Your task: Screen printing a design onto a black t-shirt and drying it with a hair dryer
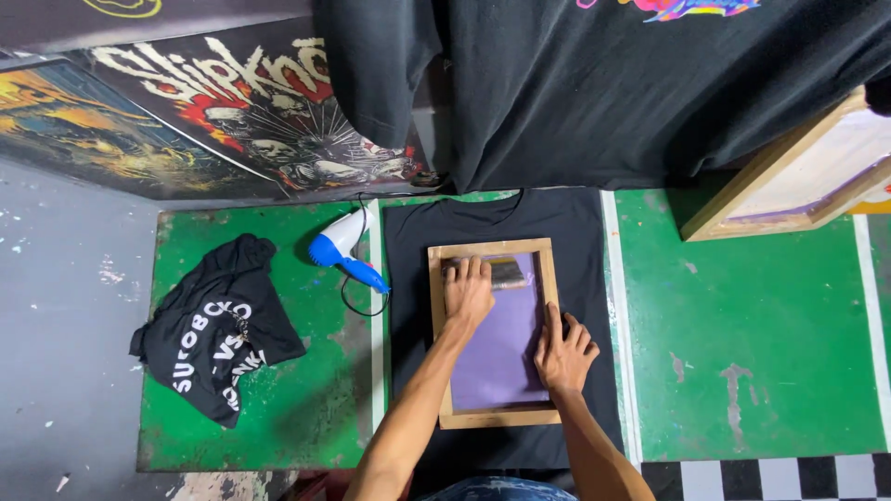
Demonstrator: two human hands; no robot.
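Note:
A small wooden screen-printing frame (441, 343) with a purple mesh lies on a black T-shirt (580, 278) spread flat on the green table (761, 343). My left hand (467, 292) is shut on a squeegee (509, 273) at the far end of the mesh, inside the frame. My right hand (563, 351) lies flat with spread fingers on the frame's right side, pressing it onto the shirt.
A blue and white hair dryer (342, 246) with a black cord lies left of the shirt. A crumpled black printed shirt (218, 329) sits at the table's left. Another wooden screen (798, 176) leans at the back right. Black shirts (594, 83) hang above.

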